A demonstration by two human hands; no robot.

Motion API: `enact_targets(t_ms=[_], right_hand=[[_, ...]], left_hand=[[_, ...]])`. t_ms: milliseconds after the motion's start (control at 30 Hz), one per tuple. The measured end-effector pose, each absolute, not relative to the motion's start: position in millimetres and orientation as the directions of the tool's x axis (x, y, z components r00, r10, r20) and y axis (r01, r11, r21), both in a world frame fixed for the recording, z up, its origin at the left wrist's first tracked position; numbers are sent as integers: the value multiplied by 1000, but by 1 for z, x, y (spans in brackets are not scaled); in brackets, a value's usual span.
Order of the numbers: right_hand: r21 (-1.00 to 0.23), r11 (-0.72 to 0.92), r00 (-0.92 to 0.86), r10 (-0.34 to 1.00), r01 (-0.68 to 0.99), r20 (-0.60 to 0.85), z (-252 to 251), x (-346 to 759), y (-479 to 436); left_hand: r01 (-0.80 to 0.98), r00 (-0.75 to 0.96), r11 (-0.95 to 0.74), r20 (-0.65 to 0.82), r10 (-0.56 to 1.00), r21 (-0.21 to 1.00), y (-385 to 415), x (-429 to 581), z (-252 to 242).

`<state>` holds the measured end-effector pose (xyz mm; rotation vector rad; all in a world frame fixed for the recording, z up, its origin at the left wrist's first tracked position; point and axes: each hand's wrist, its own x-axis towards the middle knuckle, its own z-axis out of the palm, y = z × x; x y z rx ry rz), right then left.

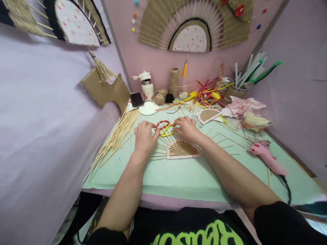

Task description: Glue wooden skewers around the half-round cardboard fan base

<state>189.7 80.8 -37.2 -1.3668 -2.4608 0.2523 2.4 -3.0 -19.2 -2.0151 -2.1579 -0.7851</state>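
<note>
A half-round cardboard piece (183,149) with thin wooden sticks fanning out of it lies on the pale green table (178,177). Just beyond it, a red cord (161,123) and a yellow cord (167,133) curl in loops among the stick tips. My left hand (145,136) rests on the left sticks, its fingers curled and pinching the red cord. My right hand (186,127) lies on the right side, its fingers bent onto the yellow cord.
A pile of loose sticks (116,137) lies at the left. A pink glue gun (267,157) lies at the right. Twine balls (160,98), a white bottle (147,88), coloured cords (206,93) and a cup of tools (236,90) stand at the back.
</note>
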Motion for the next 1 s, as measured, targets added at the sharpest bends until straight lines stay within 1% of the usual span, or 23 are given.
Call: enact_targets(t_ms=[33,100,133,200,267,333,367,433,533,633,700,900,1000], right_hand=[[-307,554,-523,832,774,182,-37,189,80],[-324,595,-573,801,735,170,-37,189,78],[-334,610,-594,788,719,161,-38,189,78],[-349,633,-627,765,691,147,-39,190,78],[-351,653,-655,744,671,132,-39,191,79],[-341,677,-686,719,652,117,-40,192,79],[-334,690,-700,705,642,109,-40,192,79],[-322,712,-727,680,624,93,-39,193,78],[-317,720,-742,667,617,71,-38,193,75],[-313,727,-751,658,611,64,-39,192,73],[-305,738,-760,647,602,66,-39,192,72],[-279,742,-761,646,609,57,-42,191,72],[-274,738,-756,652,617,54,-43,191,73]], left_hand=[[945,-36,-116,448,893,307,-5,8,-19],[881,224,-393,500,837,262,-11,25,-21],[820,368,-528,502,782,220,-15,36,-24],[648,645,-755,457,613,99,-27,61,-33],[478,804,-878,397,443,10,-40,84,-46],[355,878,-935,346,330,-10,-52,102,-58],[328,893,-945,330,307,-9,-57,107,-63],[349,889,-937,323,325,-17,-62,112,-68],[480,834,-877,317,451,-14,-60,110,-68],[590,767,-806,284,575,40,-55,105,-65],[627,737,-775,265,622,78,-53,104,-65],[645,706,-751,268,656,142,-53,105,-67],[654,695,-741,265,668,150,-54,104,-66]])
